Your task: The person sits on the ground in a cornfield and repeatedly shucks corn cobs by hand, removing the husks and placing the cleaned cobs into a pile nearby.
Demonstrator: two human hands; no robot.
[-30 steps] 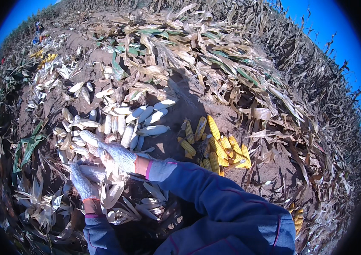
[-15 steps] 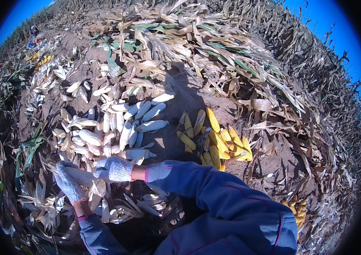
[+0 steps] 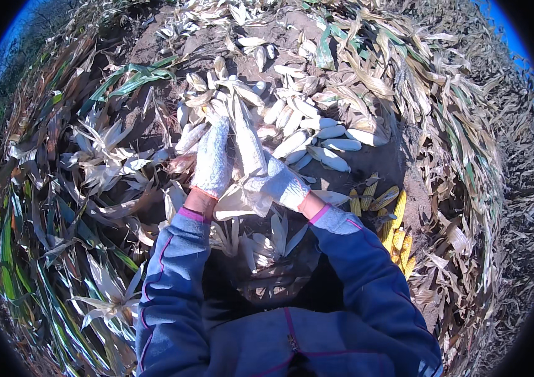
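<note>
Both my hands wear whitish knit gloves and are together around an ear of corn (image 3: 246, 141) in its pale dry husk. My left hand (image 3: 212, 160) lies along the left side of the ear, closed against it, its fingers partly hidden. Around the lower end, my right hand (image 3: 282, 182) is closed on the ear and its husk. Loose husk leaves (image 3: 242, 201) hang below, between my wrists. Just beyond my hands spreads a pile of ears in pale husks (image 3: 307, 135).
Bare yellow ears (image 3: 399, 229) lie in a heap to the right. Torn husks (image 3: 267, 242) are strewn close before me, and more (image 3: 107, 151) lie to the left. Dry stalks and leaves (image 3: 442, 125) bank up on the right; greener stalks (image 3: 22, 251) stand at the left.
The view has swung left, so the husked pile and yellow ears appear farther right. My hands, earlier low at the left with a husked ear, are now before me, the ear pointing away.
</note>
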